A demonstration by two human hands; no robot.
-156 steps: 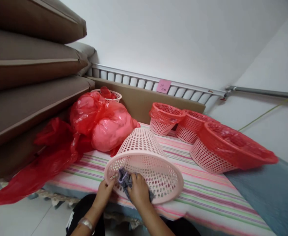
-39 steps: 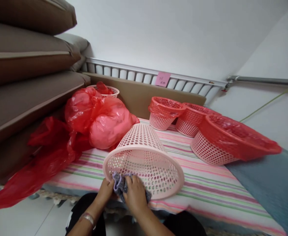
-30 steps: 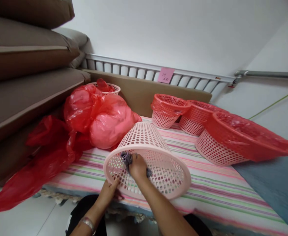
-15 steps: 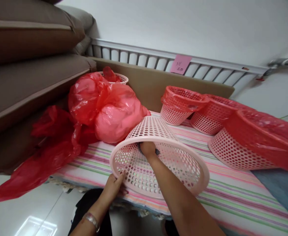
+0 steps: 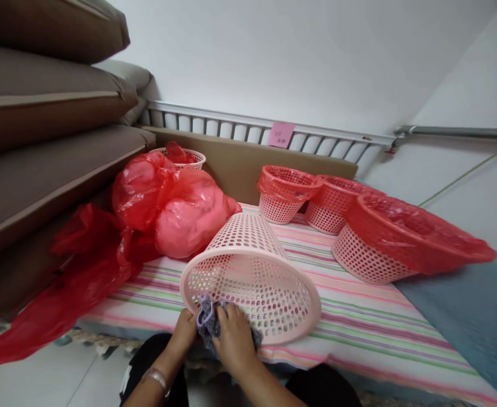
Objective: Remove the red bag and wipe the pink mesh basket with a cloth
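Note:
A pale pink perforated basket (image 5: pixel 252 254) lies on its side on a striped cloth, its open mouth facing me. My left hand (image 5: pixel 186 329), with a bracelet at the wrist, is closed on the left part of the rim. In my right hand (image 5: pixel 234 339) is a bunched grey cloth (image 5: pixel 209 322), held against the lower left of the rim, close beside my left hand. The fingers of my right hand are partly spread over the cloth.
Red plastic bags (image 5: pixel 191 212) lie at the left beside stacked brown cushions (image 5: pixel 53 152). Several pink baskets lined with red bags (image 5: pixel 375 249) stand at the right. Behind is a white railing (image 5: pixel 227 121) with a pink note (image 5: pixel 281 134).
My right hand has come out of the basket's inside to the lower rim with the grey cloth. The view has tilted up and shifted right.

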